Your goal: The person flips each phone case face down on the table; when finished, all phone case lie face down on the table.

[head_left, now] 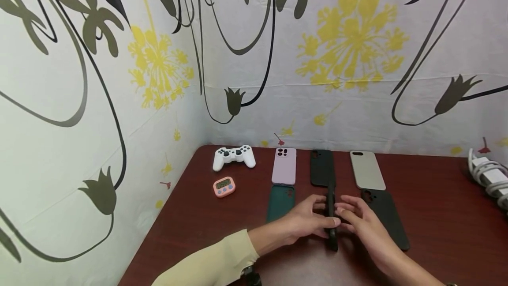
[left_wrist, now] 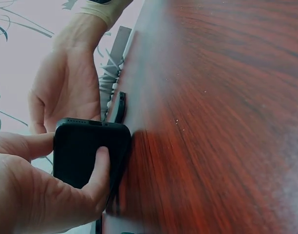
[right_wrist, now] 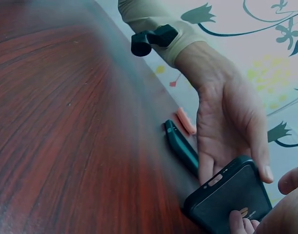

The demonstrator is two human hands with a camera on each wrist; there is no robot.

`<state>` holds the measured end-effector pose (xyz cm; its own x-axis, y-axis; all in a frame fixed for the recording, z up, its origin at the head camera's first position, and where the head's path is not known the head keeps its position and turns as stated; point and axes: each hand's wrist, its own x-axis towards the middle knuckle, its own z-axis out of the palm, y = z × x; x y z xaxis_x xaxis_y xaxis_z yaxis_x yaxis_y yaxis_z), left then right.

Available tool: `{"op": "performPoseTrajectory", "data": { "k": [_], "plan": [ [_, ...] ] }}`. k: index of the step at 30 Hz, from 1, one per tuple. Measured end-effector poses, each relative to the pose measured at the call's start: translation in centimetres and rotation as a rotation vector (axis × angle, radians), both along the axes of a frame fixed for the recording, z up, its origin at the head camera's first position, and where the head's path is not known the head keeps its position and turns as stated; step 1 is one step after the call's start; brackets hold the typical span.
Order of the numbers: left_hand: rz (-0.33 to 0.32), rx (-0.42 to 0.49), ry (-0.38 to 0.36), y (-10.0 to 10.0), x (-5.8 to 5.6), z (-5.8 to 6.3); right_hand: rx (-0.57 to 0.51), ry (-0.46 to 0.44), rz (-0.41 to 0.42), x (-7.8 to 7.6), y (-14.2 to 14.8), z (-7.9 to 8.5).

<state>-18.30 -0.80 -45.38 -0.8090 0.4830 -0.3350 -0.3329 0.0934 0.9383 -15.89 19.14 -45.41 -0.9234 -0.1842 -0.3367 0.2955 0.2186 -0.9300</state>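
Observation:
A black phone case (head_left: 331, 215) stands on its long edge at the table's middle, between both hands. My left hand (head_left: 303, 220) grips it, thumb pressed to its inner face in the left wrist view. Fingertips of my right hand (head_left: 363, 224) touch its back, where a small logo shows in the right wrist view. Left of it lies a dark green case (head_left: 279, 202), partly behind the left forearm, with a lilac case (head_left: 284, 167) above. Another black case (head_left: 322, 167) lies behind the held one. A beige case (head_left: 367, 170) and a dark case (head_left: 386, 215) lie at right.
A white game controller (head_left: 234, 157) and a pink timer (head_left: 224, 187) sit at the back left of the brown table (head_left: 444, 215). A white power strip (head_left: 490, 173) with coiled cable lies at the right edge. Patterned cloth (head_left: 258, 65) hangs behind and at left.

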Motion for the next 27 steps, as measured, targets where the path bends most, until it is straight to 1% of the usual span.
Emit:
{"op": "performPoseTrajectory", "data": {
  "k": [11,14,21,25,27],
  "plan": [
    [0.064,0.054,0.044,-1.2,0.6,-0.4,0.024,-0.017,0.02,-0.1,-0.4,-0.9],
    [0.085,0.077,0.046,-1.7,0.6,-0.7,0.052,-0.018,0.023,-0.2,-0.6,-1.0],
    [0.098,0.088,0.033,-2.5,0.6,-1.2,0.111,-0.011,0.04,-0.2,-0.5,-1.5],
    [0.103,0.084,0.031,-2.7,0.7,-1.3,0.137,0.023,0.042,-0.2,-0.4,-1.8],
    [0.104,0.085,0.025,-2.8,0.7,-1.4,0.186,0.072,0.047,-0.2,-0.3,-1.9]
  ]
}}
